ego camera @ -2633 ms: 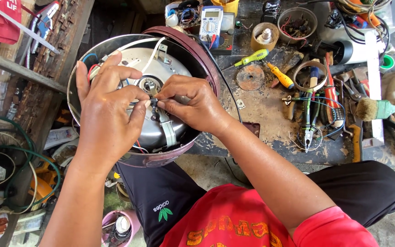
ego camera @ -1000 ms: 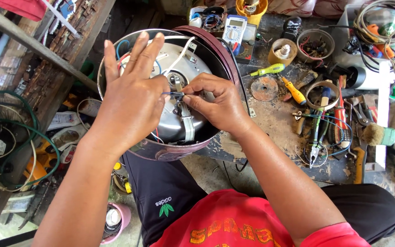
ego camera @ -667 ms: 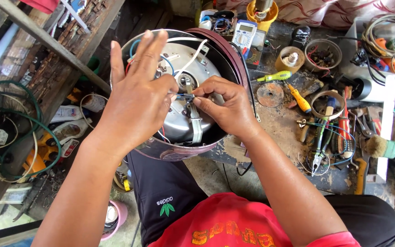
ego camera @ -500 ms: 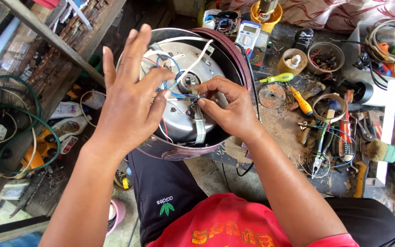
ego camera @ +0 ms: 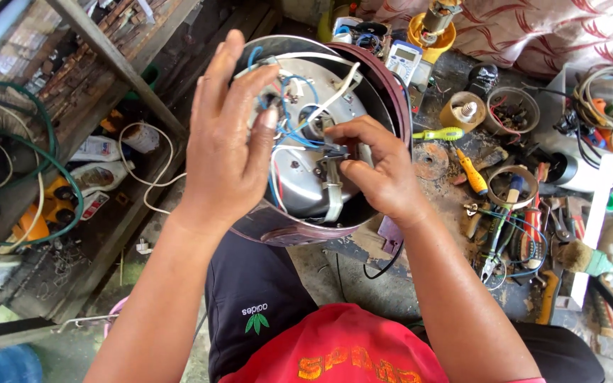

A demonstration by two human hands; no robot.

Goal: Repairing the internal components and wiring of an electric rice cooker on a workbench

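At far left, green hose (ego camera: 33, 152) loops over cluttered shelving, its ends cut off by the frame edge; the small items beneath it are hard to make out. The left hand (ego camera: 230, 138) rises from the lower left, back toward the camera, fingers spread wide and extended upward; its fingertips press against blue and white wires (ego camera: 294, 106) at the top of the appliance, and the palm hides whatever lies under it. Whether those fingertips pinch a wire cannot be told.

The upturned cooker body (ego camera: 321, 142), a round maroon shell with a silvery metal base plate facing up, rests on the person's lap at centre, leaning against the bench edge. Its near rim is partly covered by both wrists.

The right hand (ego camera: 381, 174) comes in from the lower right, fingers curled narrow, thumb and forefinger closed on a small dark component (ego camera: 335, 152) at the plate's centre; the part itself is mostly hidden.

Further right, the workbench (ego camera: 448, 213) carries a yellow-handled screwdriver (ego camera: 438, 133), an orange-handled tool (ego camera: 473, 176), 3 round tins of small parts, pliers, and a paintbrush (ego camera: 594, 261). A multimeter (ego camera: 404, 60) lies beyond the cooker. Coiled cable at the upper right is cut off.
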